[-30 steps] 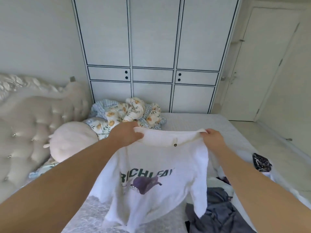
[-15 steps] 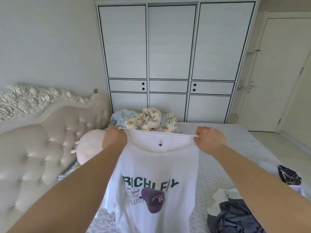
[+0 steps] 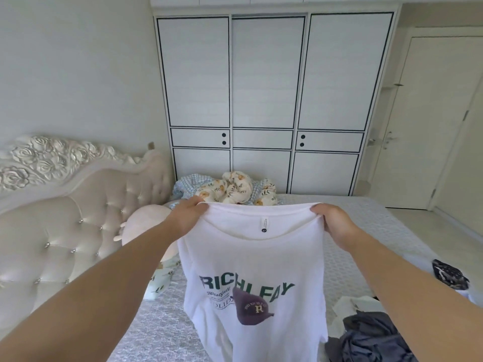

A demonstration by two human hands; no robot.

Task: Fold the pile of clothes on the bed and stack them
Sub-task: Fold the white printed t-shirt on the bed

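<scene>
A white T-shirt [image 3: 256, 262] with green lettering and a maroon cap print hangs in the air in front of me, above the bed [image 3: 366, 239]. My left hand [image 3: 187, 216] grips its left shoulder and my right hand [image 3: 335, 224] grips its right shoulder, so the shirt hangs flat with the print facing me. A pile of unfolded clothes [image 3: 371, 335], dark grey and white, lies on the bed at the lower right. A small dark patterned garment [image 3: 449, 274] lies apart near the bed's right edge.
A tufted headboard [image 3: 65, 223] stands on the left with a round pale plush pillow [image 3: 143, 226] against it. A crumpled floral quilt [image 3: 235, 189] lies at the far end. Behind the bed are a white wardrobe [image 3: 269, 100] and, at right, a door [image 3: 431, 126].
Both hands have lifted the shirt higher and drawn its shoulders taut, so it hangs straighter. My view has tilted up and left, bringing the headboard into sight.
</scene>
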